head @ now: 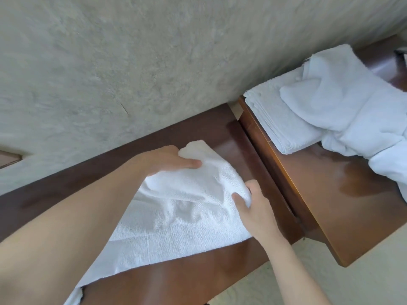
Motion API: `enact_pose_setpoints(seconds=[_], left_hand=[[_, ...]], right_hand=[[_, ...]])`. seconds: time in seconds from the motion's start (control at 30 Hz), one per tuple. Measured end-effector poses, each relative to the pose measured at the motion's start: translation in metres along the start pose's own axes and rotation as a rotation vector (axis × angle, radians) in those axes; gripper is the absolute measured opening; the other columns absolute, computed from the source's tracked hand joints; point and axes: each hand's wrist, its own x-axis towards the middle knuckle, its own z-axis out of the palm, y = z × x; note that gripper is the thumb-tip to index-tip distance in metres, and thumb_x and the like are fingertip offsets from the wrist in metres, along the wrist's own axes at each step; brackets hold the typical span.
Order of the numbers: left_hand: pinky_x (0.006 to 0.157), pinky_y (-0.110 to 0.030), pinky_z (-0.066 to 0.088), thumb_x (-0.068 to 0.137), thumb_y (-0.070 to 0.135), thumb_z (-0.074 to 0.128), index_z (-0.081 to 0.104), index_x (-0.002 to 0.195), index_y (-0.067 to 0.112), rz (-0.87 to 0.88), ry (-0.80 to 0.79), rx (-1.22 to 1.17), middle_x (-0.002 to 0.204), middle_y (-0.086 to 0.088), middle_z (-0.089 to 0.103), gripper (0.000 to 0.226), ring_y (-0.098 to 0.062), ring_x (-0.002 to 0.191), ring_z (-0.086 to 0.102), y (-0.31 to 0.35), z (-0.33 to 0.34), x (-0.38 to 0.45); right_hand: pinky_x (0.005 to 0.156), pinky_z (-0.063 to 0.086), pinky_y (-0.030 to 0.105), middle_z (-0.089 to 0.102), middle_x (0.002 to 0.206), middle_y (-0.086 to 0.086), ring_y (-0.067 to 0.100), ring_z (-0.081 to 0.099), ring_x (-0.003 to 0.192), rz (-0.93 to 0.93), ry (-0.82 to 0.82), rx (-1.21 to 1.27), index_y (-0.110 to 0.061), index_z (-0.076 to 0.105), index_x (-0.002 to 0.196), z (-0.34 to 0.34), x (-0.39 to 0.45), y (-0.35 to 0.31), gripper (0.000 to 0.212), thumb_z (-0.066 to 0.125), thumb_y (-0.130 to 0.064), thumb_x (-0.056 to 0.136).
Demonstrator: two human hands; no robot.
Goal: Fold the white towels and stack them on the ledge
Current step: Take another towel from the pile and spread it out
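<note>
A white towel (176,219) lies spread across the dark brown wooden ledge (222,133), its near end hanging off the front edge. My left hand (169,160) grips the towel's far corner, thumb on top. My right hand (253,205) pinches the towel's right edge, and the cloth between both hands is raised and rumpled. To the right, a folded white towel stack (279,119) sits on a lighter wooden surface (330,194).
A loose pile of unfolded white towels (356,115) lies over and beside the folded stack. A rough grey-green wall (154,62) runs directly behind the ledge. A gap (264,164) separates the ledge from the right-hand surface. Pale floor (330,285) shows at the lower right.
</note>
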Motion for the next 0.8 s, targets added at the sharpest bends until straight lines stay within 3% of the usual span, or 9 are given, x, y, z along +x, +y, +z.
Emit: enact_pose_setpoints(seconds=[0.13, 0.2, 0.27, 0.33, 0.43, 0.53, 0.63, 0.73, 0.8], left_hand=[[0.065, -0.022, 0.057, 0.083, 0.043, 0.079, 0.072, 0.113, 0.026, 0.208, -0.231, -0.214, 0.103, 0.003, 0.077, 0.034, -0.017, 0.091, 0.075, -0.003, -0.013, -0.008], [0.071, -0.023, 0.058, 0.088, 0.026, 0.077, 0.070, 0.114, 0.028, 0.265, -0.179, -0.251, 0.105, 0.004, 0.077, 0.027, -0.018, 0.099, 0.073, -0.002, -0.008, -0.001], [0.085, -0.027, 0.054, 0.089, 0.024, 0.075, 0.064, 0.123, 0.030, 0.277, 0.044, -0.096, 0.114, 0.007, 0.071, 0.036, -0.021, 0.112, 0.066, 0.003, 0.004, 0.008], [0.106, -0.037, 0.042, 0.091, 0.034, 0.070, 0.048, 0.141, 0.027, 0.268, 0.395, 0.191, 0.132, 0.002, 0.059, 0.056, -0.026, 0.127, 0.051, 0.005, 0.023, 0.015], [0.120, -0.043, 0.021, 0.096, 0.043, 0.061, 0.032, 0.154, 0.020, 0.370, 0.720, 0.385, 0.155, -0.004, 0.040, 0.069, -0.027, 0.146, 0.030, 0.007, 0.048, 0.011], [0.124, -0.041, 0.005, 0.103, 0.048, 0.042, 0.026, 0.158, 0.018, 0.566, 0.593, 0.660, 0.166, -0.003, 0.022, 0.065, -0.023, 0.154, 0.012, 0.004, 0.075, 0.014], [0.124, -0.038, -0.009, 0.103, 0.053, 0.013, -0.002, 0.161, 0.018, 0.515, 0.429, 0.950, 0.169, 0.000, -0.009, 0.069, -0.019, 0.155, -0.012, -0.005, 0.096, 0.022], [0.124, -0.042, -0.010, 0.099, 0.055, -0.001, -0.017, 0.158, 0.021, 0.522, 0.497, 1.031, 0.166, 0.000, -0.021, 0.069, -0.020, 0.152, -0.021, -0.014, 0.103, 0.033], [0.124, -0.043, -0.008, 0.099, 0.057, -0.004, -0.018, 0.158, 0.024, 0.550, 0.531, 1.054, 0.166, 0.001, -0.022, 0.069, -0.021, 0.152, -0.021, -0.016, 0.102, 0.042]], right_hand=[[0.059, 0.039, 0.005, 0.060, 0.092, -0.037, -0.012, 0.059, 0.090, 0.005, 0.084, 0.008, -0.052, 0.042, 0.120, -0.004, -0.017, 0.007, 0.049, 0.031, -0.084, 0.085], [0.065, 0.038, 0.004, 0.056, 0.092, -0.040, -0.006, 0.062, 0.091, 0.031, 0.119, -0.017, -0.051, 0.044, 0.122, -0.003, -0.019, 0.008, 0.052, 0.031, -0.084, 0.084], [0.081, 0.048, 0.012, 0.058, 0.112, -0.032, 0.007, 0.064, 0.106, 0.035, 0.116, -0.110, -0.046, 0.044, 0.133, 0.000, -0.014, 0.007, 0.051, 0.039, -0.073, 0.090], [0.095, 0.050, 0.027, 0.056, 0.136, -0.009, 0.016, 0.060, 0.120, 0.045, 0.118, -0.283, -0.034, 0.037, 0.148, 0.004, -0.006, 0.003, 0.057, 0.049, -0.057, 0.097], [0.096, 0.049, 0.038, 0.055, 0.131, 0.006, 0.022, 0.057, 0.114, -0.029, 0.260, -0.458, -0.021, 0.036, 0.150, 0.013, -0.001, -0.011, 0.061, 0.057, -0.044, 0.098], [0.105, 0.044, 0.045, 0.051, 0.139, 0.010, 0.028, 0.051, 0.126, -0.209, 0.329, -0.486, -0.016, 0.041, 0.147, 0.026, 0.002, -0.020, 0.055, 0.058, -0.035, 0.097], [0.123, 0.024, 0.048, 0.029, 0.163, 0.008, 0.028, 0.024, 0.152, -0.294, 0.202, -0.521, -0.020, 0.033, 0.154, 0.043, 0.004, -0.025, 0.053, 0.039, -0.038, 0.105], [0.127, 0.005, 0.047, 0.000, 0.170, 0.001, 0.019, -0.007, 0.156, -0.303, 0.058, -0.565, -0.023, 0.007, 0.162, 0.056, 0.001, -0.006, 0.060, 0.016, -0.047, 0.108], [0.127, 0.004, 0.046, -0.004, 0.169, 0.000, 0.016, -0.011, 0.155, -0.304, 0.063, -0.627, -0.022, 0.001, 0.162, 0.056, 0.003, 0.009, 0.063, 0.011, -0.051, 0.107]])
